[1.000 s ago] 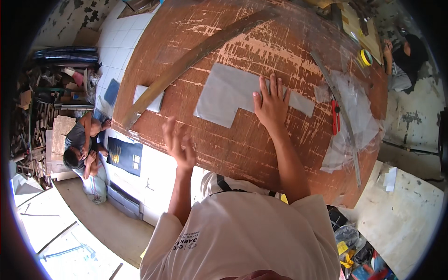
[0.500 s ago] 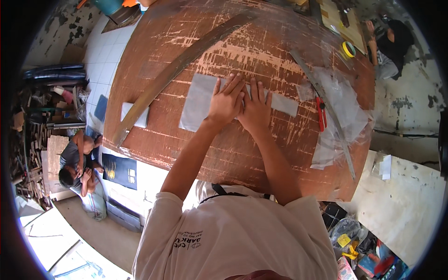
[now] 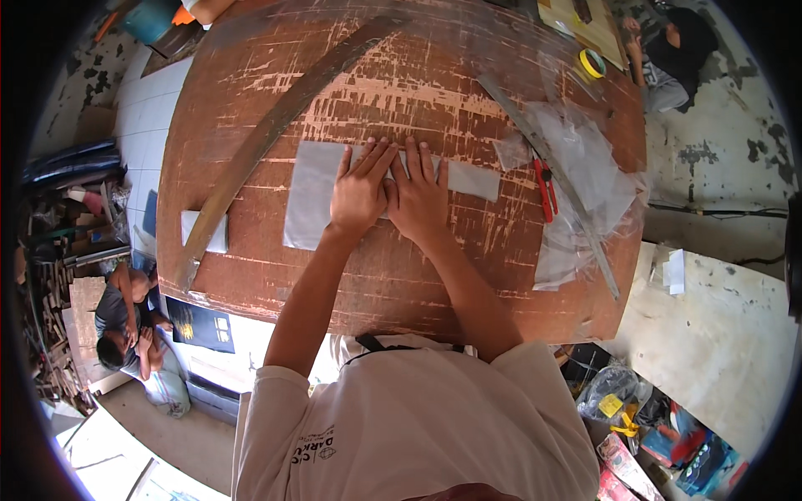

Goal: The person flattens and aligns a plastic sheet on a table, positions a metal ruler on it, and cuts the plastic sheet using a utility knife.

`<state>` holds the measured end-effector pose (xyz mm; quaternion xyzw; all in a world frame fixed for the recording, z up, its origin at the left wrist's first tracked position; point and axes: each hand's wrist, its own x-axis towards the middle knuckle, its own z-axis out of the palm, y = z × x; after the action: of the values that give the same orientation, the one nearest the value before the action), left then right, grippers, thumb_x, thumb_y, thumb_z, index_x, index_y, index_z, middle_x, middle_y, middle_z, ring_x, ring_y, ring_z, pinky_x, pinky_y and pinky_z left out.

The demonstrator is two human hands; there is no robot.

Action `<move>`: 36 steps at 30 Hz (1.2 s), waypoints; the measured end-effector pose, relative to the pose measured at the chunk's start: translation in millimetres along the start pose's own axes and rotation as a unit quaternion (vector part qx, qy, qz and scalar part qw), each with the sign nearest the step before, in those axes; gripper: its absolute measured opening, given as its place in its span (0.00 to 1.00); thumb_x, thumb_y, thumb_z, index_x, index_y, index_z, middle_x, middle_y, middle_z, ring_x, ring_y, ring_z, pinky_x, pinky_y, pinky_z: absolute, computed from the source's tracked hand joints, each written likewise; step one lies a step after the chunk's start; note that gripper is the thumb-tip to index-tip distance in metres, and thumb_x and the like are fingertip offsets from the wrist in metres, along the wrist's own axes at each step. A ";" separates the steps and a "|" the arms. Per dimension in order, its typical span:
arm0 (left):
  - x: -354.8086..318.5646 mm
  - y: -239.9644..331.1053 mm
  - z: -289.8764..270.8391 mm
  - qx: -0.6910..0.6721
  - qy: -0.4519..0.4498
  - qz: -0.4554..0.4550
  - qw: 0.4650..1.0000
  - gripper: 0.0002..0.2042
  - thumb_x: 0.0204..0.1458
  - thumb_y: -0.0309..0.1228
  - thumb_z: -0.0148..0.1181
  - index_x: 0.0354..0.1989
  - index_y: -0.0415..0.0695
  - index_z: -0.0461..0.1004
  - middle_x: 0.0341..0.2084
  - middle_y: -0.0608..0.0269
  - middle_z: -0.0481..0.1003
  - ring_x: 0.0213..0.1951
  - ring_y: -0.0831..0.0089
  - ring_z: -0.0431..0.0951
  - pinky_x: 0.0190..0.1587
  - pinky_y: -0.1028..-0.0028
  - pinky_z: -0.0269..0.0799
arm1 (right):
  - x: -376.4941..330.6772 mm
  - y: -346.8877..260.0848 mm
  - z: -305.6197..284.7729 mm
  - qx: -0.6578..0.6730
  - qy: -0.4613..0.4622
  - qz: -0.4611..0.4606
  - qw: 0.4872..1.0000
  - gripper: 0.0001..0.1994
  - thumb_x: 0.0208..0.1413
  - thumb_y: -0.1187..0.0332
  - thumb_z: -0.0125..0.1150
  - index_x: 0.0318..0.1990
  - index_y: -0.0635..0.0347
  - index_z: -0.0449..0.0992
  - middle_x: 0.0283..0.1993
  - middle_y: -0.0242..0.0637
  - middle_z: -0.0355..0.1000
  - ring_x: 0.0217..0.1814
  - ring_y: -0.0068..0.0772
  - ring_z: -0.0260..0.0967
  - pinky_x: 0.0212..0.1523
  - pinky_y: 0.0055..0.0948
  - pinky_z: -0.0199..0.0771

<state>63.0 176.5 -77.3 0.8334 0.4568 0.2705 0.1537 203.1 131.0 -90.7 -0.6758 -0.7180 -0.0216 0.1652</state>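
A grey L-shaped sheet [image 3: 311, 194] lies flat on the worn brown table [image 3: 434, 275]. My left hand [image 3: 361, 190] and my right hand [image 3: 419, 197] press side by side on the middle of the sheet, palms down, fingers spread and pointing away from me. Neither hand holds anything. The sheet's narrow right end [image 3: 473, 179] sticks out past my right hand.
A long curved wooden strip [image 3: 276, 125] crosses the table's left half, over a small grey piece [image 3: 205, 231]. Red-handled cutters [image 3: 545, 189], a long metal ruler [image 3: 551, 175], clear plastic sheets [image 3: 576, 159] and a tape roll [image 3: 592, 63] lie right. A person [image 3: 125, 321] sits on the floor, lower left.
A second ago my hands were apart, the left near the table's front edge. The left moved up beside the right, and both now rest flat together on the grey sheet.
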 end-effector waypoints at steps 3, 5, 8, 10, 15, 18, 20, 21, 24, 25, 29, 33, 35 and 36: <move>-2.2 -3.8 3.7 0.021 0.004 0.006 1.000 0.28 0.56 0.23 0.53 0.68 0.49 0.73 0.69 0.57 0.71 0.73 0.57 0.66 0.76 0.45 0.52 | 1.6 7.6 -4.8 0.052 0.007 -0.001 0.999 0.26 0.64 0.59 0.58 0.68 0.54 0.73 0.78 0.50 0.58 0.82 0.54 0.51 0.77 0.70 0.44; -3.4 -6.0 4.8 0.030 0.003 0.009 1.000 0.28 0.57 0.23 0.53 0.69 0.48 0.72 0.70 0.57 0.70 0.73 0.55 0.65 0.76 0.44 0.52 | 7.8 33.5 -25.6 0.150 0.078 0.043 0.985 0.24 0.59 0.64 0.63 0.63 0.56 0.75 0.72 0.53 0.65 0.75 0.59 0.61 0.74 0.68 0.52; -6.6 -4.1 -0.4 0.046 -0.012 0.000 0.999 0.29 0.55 0.20 0.53 0.68 0.48 0.72 0.70 0.58 0.70 0.74 0.57 0.65 0.76 0.44 0.53 | 13.1 111.6 -75.4 0.081 0.137 0.089 0.983 0.21 0.54 0.71 0.65 0.58 0.57 0.78 0.58 0.51 0.76 0.59 0.59 0.73 0.61 0.56 0.71; -5.3 -3.2 -1.5 0.044 -0.005 0.014 0.999 0.29 0.54 0.19 0.52 0.68 0.48 0.72 0.70 0.58 0.70 0.74 0.58 0.64 0.76 0.45 0.54 | 1.8 168.4 -98.9 -0.010 0.151 0.169 0.974 0.20 0.54 0.71 0.65 0.56 0.53 0.81 0.51 0.44 0.81 0.52 0.54 0.78 0.54 0.49 0.78; -3.2 -1.6 0.5 0.027 0.003 0.013 1.000 0.28 0.55 0.20 0.52 0.67 0.48 0.73 0.69 0.58 0.71 0.73 0.58 0.66 0.76 0.45 0.54 | -33.4 258.9 -134.7 -0.060 -0.052 0.217 0.973 0.18 0.54 0.66 0.66 0.53 0.52 0.83 0.50 0.46 0.81 0.51 0.55 0.79 0.51 0.49 0.79; -3.4 -0.9 0.1 0.028 0.006 0.010 1.000 0.27 0.56 0.20 0.52 0.67 0.48 0.73 0.69 0.58 0.71 0.73 0.58 0.66 0.75 0.45 0.54 | -33.8 263.4 -139.7 -0.051 -0.058 0.181 0.980 0.15 0.53 0.65 0.67 0.48 0.53 0.84 0.49 0.47 0.80 0.48 0.56 0.79 0.48 0.50 0.79; -3.7 -2.6 3.0 0.032 0.008 0.011 0.999 0.27 0.57 0.21 0.52 0.66 0.48 0.74 0.69 0.58 0.71 0.73 0.58 0.66 0.75 0.45 0.55 | -31.4 271.1 -139.2 -0.057 -0.071 0.164 0.982 0.14 0.52 0.66 0.67 0.47 0.53 0.84 0.47 0.48 0.80 0.47 0.56 0.79 0.47 0.50 0.79; -4.0 -3.2 4.4 0.036 0.010 0.008 0.999 0.26 0.57 0.21 0.52 0.66 0.48 0.74 0.68 0.58 0.71 0.72 0.57 0.67 0.75 0.45 0.55 | -29.2 275.1 -138.5 -0.063 -0.087 0.145 0.984 0.12 0.51 0.66 0.67 0.45 0.54 0.83 0.44 0.49 0.81 0.46 0.56 0.79 0.46 0.51 0.79; -3.6 -4.9 5.4 0.023 0.016 0.015 0.999 0.26 0.57 0.21 0.52 0.66 0.48 0.75 0.68 0.58 0.72 0.72 0.57 0.67 0.75 0.45 0.54 | -21.4 276.1 -136.8 -0.049 -0.078 0.125 0.988 0.11 0.49 0.67 0.68 0.41 0.58 0.81 0.39 0.50 0.80 0.44 0.57 0.78 0.44 0.52 0.77; -3.8 -5.0 4.6 0.025 0.017 0.016 0.999 0.26 0.57 0.21 0.52 0.66 0.48 0.75 0.68 0.58 0.72 0.72 0.57 0.67 0.75 0.45 0.54 | -18.6 276.8 -136.9 -0.048 -0.076 0.125 0.988 0.11 0.49 0.67 0.68 0.41 0.58 0.81 0.39 0.50 0.80 0.44 0.57 0.78 0.44 0.52 0.77; -4.9 -6.4 2.8 0.023 0.015 0.015 1.000 0.25 0.58 0.22 0.52 0.66 0.48 0.74 0.69 0.57 0.71 0.73 0.56 0.66 0.76 0.45 0.54 | -10.4 274.7 -144.0 -0.001 -0.108 0.141 0.984 0.11 0.45 0.70 0.67 0.37 0.63 0.79 0.35 0.50 0.79 0.41 0.56 0.78 0.42 0.48 0.76; -5.1 -5.4 -1.1 -0.011 0.008 0.010 1.000 0.25 0.61 0.24 0.51 0.68 0.48 0.73 0.69 0.54 0.70 0.73 0.55 0.65 0.76 0.45 0.53 | -10.8 278.8 -157.1 0.042 -0.117 0.060 0.990 0.13 0.45 0.75 0.65 0.41 0.67 0.79 0.37 0.51 0.75 0.39 0.54 0.76 0.41 0.45 0.76; -5.2 -3.8 -3.2 -0.029 0.013 0.007 0.999 0.25 0.62 0.26 0.51 0.69 0.48 0.71 0.70 0.53 0.70 0.73 0.53 0.65 0.76 0.45 0.52 | -13.4 283.8 -163.2 0.067 -0.082 0.034 0.994 0.17 0.46 0.76 0.65 0.46 0.68 0.78 0.39 0.51 0.74 0.41 0.55 0.75 0.42 0.43 0.75; -4.8 -3.5 -4.2 -0.049 0.016 0.004 0.999 0.25 0.64 0.28 0.50 0.71 0.48 0.70 0.70 0.52 0.69 0.73 0.52 0.64 0.76 0.45 0.52 | -15.2 286.9 -166.7 0.091 -0.048 0.009 0.995 0.20 0.47 0.77 0.65 0.51 0.68 0.78 0.42 0.52 0.73 0.42 0.55 0.74 0.43 0.41 0.75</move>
<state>56.1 174.4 -77.1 0.8221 0.4425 0.3066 0.1855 518.7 98.5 7.6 -0.6650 -0.7177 0.0773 0.1916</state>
